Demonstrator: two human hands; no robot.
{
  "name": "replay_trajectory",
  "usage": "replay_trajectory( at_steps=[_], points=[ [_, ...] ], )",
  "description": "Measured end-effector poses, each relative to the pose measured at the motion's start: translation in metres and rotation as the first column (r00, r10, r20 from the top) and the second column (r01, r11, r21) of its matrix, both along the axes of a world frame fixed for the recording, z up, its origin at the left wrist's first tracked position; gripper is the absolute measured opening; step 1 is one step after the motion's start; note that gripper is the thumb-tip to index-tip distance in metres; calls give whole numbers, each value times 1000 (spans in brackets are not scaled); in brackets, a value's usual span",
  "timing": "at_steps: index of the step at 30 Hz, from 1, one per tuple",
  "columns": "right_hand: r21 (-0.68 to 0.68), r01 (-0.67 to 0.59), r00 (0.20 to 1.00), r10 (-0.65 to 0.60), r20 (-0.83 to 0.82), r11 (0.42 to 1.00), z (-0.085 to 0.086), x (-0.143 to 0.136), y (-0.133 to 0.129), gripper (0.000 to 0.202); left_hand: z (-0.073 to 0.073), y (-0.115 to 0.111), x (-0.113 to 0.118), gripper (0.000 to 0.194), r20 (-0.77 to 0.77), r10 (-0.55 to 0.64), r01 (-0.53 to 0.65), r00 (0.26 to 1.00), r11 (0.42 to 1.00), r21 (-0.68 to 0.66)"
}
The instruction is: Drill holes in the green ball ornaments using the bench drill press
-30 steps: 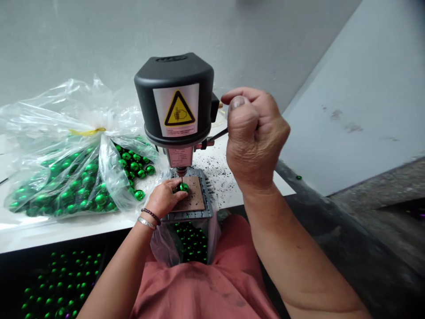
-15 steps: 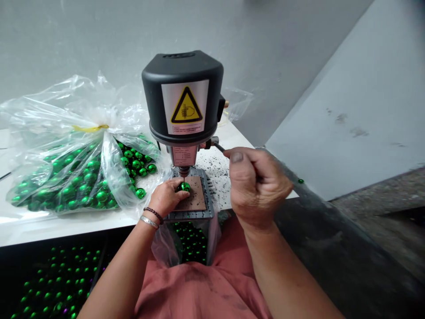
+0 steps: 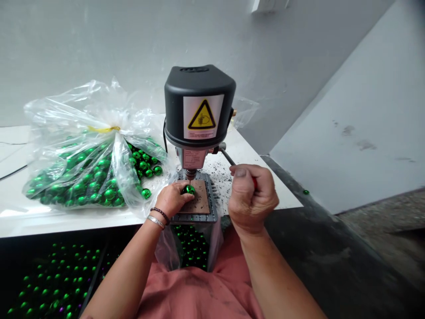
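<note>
A small bench drill press (image 3: 200,106) stands on the table with a yellow warning label on its dark head. My left hand (image 3: 171,200) pinches a shiny green ball (image 3: 190,190) on the brown board (image 3: 201,204) of the drill's base. Right above the ball is the drill bit (image 3: 190,181); whether its tip is inside the ball I cannot tell. My right hand (image 3: 252,195) is closed around the drill press lever (image 3: 227,156), at its red-knobbed end, to the right of the machine.
On the left of the white table (image 3: 20,219) lies a clear plastic bag (image 3: 71,106) of green balls, tied with yellow. Dark shavings (image 3: 226,177) are scattered around the drill base. Below the table are more green balls (image 3: 192,248). One green ball (image 3: 306,192) lies on the floor.
The camera view has shifted, so the drill press sits lower and more to the right. My right hand with the lever has come lower relative to the machine. My left hand keeps holding the ball.
</note>
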State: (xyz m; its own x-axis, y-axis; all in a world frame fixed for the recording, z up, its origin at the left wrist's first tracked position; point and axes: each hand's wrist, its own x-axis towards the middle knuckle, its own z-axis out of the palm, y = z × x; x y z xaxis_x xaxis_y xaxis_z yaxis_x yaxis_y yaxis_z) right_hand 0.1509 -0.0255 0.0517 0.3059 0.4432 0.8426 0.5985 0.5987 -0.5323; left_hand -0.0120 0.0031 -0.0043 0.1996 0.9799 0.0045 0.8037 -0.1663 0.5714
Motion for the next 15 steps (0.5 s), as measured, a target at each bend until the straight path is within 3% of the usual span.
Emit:
replay_trajectory(
  at_steps=[6, 12, 15],
  points=[
    [19, -7, 1000, 7, -19, 1000, -7, -2, 2, 10, 0, -1, 0, 25, 28, 15, -15, 999, 1000, -17],
    [-20, -60, 998, 60, -11, 998, -29, -2, 1, 11, 1, -1, 0, 24, 28, 10, -10, 1000, 1000, -5],
    [-5, -72, 997, 72, -11, 997, -26, 0, 1, 13, 2, -2, 0, 21, 30, 6, -6, 1000, 1000, -8]
  ],
)
